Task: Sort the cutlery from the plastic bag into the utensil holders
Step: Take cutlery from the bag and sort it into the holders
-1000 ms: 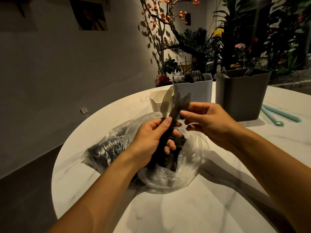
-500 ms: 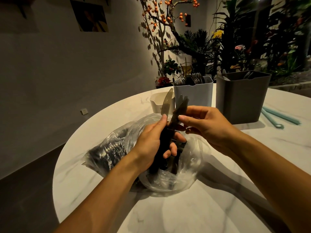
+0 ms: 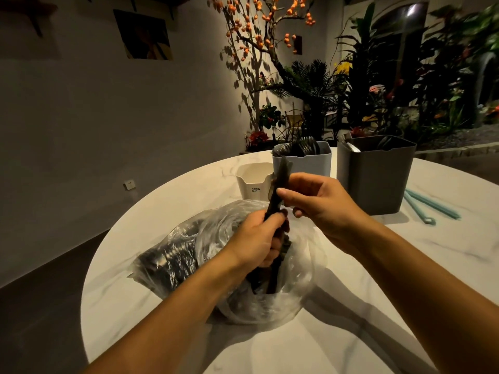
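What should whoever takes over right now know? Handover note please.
Left hand: grips a bundle of dark knives by the handles, above the open plastic bag.
Right hand: fingertips pinch the blades near the top.
Holders at the far side of the table: light grey holder has forks, dark grey holder has some cutlery, small white holder contents not visible.
Done: some cutlery is already sorted.
Left: place the knives in a holder, then empty the bag, which is still full of dark cutlery.
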Demonstrator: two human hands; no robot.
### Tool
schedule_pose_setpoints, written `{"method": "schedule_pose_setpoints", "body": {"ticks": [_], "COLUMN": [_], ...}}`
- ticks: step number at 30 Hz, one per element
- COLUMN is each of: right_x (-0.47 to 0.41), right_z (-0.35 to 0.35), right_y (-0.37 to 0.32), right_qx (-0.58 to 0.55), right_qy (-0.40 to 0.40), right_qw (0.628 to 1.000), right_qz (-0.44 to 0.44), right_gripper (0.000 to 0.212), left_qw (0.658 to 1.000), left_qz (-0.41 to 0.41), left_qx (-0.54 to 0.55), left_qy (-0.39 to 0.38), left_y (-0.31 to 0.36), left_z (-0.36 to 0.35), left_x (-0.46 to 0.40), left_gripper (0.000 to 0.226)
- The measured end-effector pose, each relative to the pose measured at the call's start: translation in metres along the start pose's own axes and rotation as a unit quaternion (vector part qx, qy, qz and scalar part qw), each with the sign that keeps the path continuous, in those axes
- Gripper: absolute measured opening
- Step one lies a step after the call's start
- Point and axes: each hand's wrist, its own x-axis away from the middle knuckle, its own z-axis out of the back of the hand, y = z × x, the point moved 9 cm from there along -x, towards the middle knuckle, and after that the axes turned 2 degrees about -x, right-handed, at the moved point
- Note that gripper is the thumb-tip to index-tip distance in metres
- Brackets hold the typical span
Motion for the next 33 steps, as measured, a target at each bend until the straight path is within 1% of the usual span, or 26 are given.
{"method": "schedule_pose_setpoints", "body": {"ticks": [3, 5, 8, 10, 12, 15, 20, 22, 24, 26, 28, 29, 31, 33], "right_x": [-0.004, -0.007, -0.01, -0.013, -0.016, -0.022, -0.031, -0.034, -0.037, -0.04, -0.042, -0.044, -0.049, -0.056], "right_z": [0.004, 0.006, 0.015, 0.022, 0.03, 0.037, 0.059, 0.073, 0.091, 0.106, 0.123, 0.131, 0.147, 0.162], "right_y": [-0.013, -0.023, -0.044, -0.06, -0.077, -0.098, -0.121, -0.132, -0.145, -0.161, -0.175, -0.18, -0.183, -0.174], "right_qx": [0.008, 0.012, 0.009, -0.002, 0.011, 0.05, 0.083, 0.118, 0.172, 0.229, 0.25, 0.255, 0.272, 0.292], "right_qy": [-0.006, -0.012, -0.003, 0.007, 0.016, 0.024, 0.038, 0.056, 0.082, 0.107, 0.135, 0.146, 0.154, 0.155], "right_qw": [1.0, 1.0, 1.0, 0.999, 0.999, 0.996, 0.993, 0.986, 0.974, 0.955, 0.941, 0.935, 0.928, 0.927], "right_qz": [-0.002, 0.002, 0.018, 0.031, 0.047, 0.066, 0.079, 0.101, 0.125, 0.154, 0.186, 0.197, 0.201, 0.178], "right_gripper": [0.016, 0.018, 0.022, 0.022, 0.019, 0.017, 0.012, 0.012, 0.013, 0.014, 0.015, 0.015, 0.015, 0.014], "left_qw": [0.999, 0.996, 0.998, 0.996, 0.991, 0.987, 0.976, 0.968, 0.958, 0.952, 0.943, 0.94, 0.94, 0.942], "left_qz": [-0.008, -0.021, -0.045, -0.083, -0.126, -0.149, -0.178, -0.196, -0.228, -0.253, -0.277, -0.287, -0.298, -0.288], "left_qx": [-0.052, -0.081, -0.051, -0.024, -0.036, -0.062, -0.125, -0.152, -0.175, -0.173, -0.174, -0.174, -0.16, -0.163], "left_qy": [0.007, 0.01, -0.01, -0.016, -0.002, 0.009, -0.019, -0.019, -0.009, 0.016, 0.053, 0.06, 0.05, 0.049], "left_y": [0.012, 0.024, 0.045, 0.063, 0.079, 0.098, 0.122, 0.135, 0.155, 0.177, 0.197, 0.205, 0.215, 0.213], "left_z": [0.002, 0.002, -0.003, -0.007, -0.009, -0.013, -0.032, -0.039, -0.045, -0.046, -0.047, -0.051, -0.063, -0.073], "left_x": [-0.006, -0.009, -0.011, -0.013, -0.017, -0.026, -0.051, -0.062, -0.078, -0.094, -0.112, -0.118, -0.132, -0.148], "left_gripper": [0.031, 0.032, 0.04, 0.044, 0.043, 0.036, 0.037, 0.04, 0.034, 0.027, 0.034, 0.032, 0.022, 0.016]}}
